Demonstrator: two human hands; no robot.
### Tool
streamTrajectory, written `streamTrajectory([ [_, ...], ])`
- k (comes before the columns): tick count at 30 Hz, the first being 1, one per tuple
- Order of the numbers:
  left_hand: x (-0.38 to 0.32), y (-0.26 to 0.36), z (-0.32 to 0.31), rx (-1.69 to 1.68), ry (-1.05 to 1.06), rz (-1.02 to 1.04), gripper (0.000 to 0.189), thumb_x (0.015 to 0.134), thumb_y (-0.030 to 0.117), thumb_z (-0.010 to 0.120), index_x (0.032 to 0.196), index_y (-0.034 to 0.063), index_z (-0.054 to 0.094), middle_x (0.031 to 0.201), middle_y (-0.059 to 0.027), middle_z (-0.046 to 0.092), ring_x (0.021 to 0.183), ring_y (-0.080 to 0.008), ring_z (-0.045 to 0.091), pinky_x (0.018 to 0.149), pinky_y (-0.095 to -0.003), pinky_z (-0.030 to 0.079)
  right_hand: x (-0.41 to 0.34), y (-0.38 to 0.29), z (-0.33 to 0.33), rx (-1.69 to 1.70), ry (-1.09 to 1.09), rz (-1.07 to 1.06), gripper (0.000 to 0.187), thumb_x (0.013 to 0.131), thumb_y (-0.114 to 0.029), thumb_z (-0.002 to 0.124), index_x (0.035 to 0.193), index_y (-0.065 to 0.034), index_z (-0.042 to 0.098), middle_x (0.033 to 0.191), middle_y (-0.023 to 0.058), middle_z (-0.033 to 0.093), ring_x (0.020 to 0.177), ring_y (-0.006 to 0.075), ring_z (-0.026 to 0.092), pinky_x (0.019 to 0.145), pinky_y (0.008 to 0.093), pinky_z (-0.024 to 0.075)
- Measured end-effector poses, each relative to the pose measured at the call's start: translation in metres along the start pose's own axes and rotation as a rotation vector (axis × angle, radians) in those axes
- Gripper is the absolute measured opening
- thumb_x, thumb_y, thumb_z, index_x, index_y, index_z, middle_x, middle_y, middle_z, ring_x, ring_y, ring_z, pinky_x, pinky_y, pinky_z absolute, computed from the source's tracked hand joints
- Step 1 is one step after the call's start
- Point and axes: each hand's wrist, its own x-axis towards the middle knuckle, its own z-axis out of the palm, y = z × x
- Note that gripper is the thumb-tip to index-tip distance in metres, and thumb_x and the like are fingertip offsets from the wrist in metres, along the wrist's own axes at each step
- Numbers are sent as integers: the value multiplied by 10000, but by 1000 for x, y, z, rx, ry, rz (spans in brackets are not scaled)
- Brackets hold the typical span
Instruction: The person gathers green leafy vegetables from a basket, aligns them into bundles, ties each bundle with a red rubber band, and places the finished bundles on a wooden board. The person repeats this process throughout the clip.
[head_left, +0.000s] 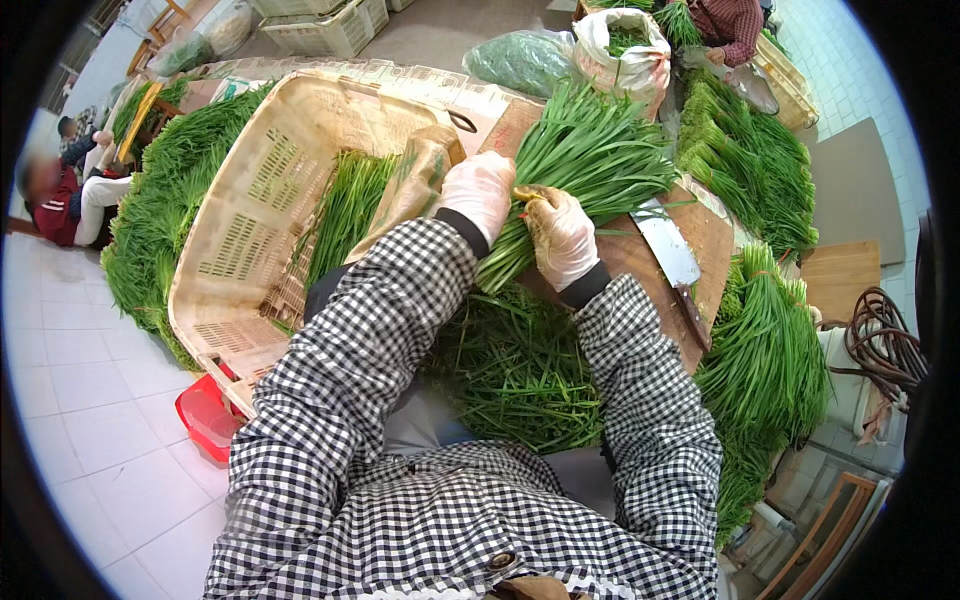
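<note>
My left hand (484, 193), in a pale thin glove, is closed around the left side of a bundle of green garlic chives (592, 154). At the bundle's right side, my right hand (557, 234), also gloved, grips it near a small red tie, its thumb and forefinger pinched together. The leafy ends fan away from me over a wooden board, and the cut stems point back toward me. On the board (637, 259) a cleaver (669, 247) lies flat to the right, its dark handle toward me. My fingertips partly hide the tie.
A large plastic basket (225, 247) with chives and a sack stands left. Loose green leaves (525, 367) lie below my hands. Chive bundles (765, 330) are heaped right, a bigger heap (161, 225) far left. An open white sack (622, 56) stands ahead; other people sit at far left and far right.
</note>
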Motion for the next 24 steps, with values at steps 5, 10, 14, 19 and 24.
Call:
streamTrajectory([
  [5,18,-7,-27,125,153,292,58,772,95,556,775,88,613,751,-87,610,713,-249,631,627,-344,514,6,-39,3,-561,210,-807,216,683,-40,639,897,-43,616,986,148,595,877,335,576,768,437,470],
  [10,34,-13,-38,-182,52,204,101,805,103,539,864,60,609,815,-132,603,823,-275,605,701,-348,486,18,-44,30,971,158,227,323,815,50,514,1133,-6,527,1102,63,566,813,91,547,662,230,465],
  [14,30,-49,14,-257,20,51,147,811,126,595,902,12,608,917,-179,601,895,-311,586,789,-373,467,31,-10,57,1211,284,507,337,849,21,495,1174,-66,471,909,16,494,715,97,486,613,222,433],
  [19,51,-85,43,-667,-206,-227,177,772,182,688,774,24,609,672,-77,584,665,-164,534,631,-309,436,43,23,52,-293,46,31,281,752,6,642,1020,38,564,996,150,553,848,236,560,776,290,469],
  [24,64,-86,39,-692,-366,-239,226,704,231,716,771,40,615,665,-34,572,652,-131,517,609,-286,434,54,13,46,-570,-43,36,256,741,-39,634,989,17,603,996,197,565,880,321,567,789,347,477],
])
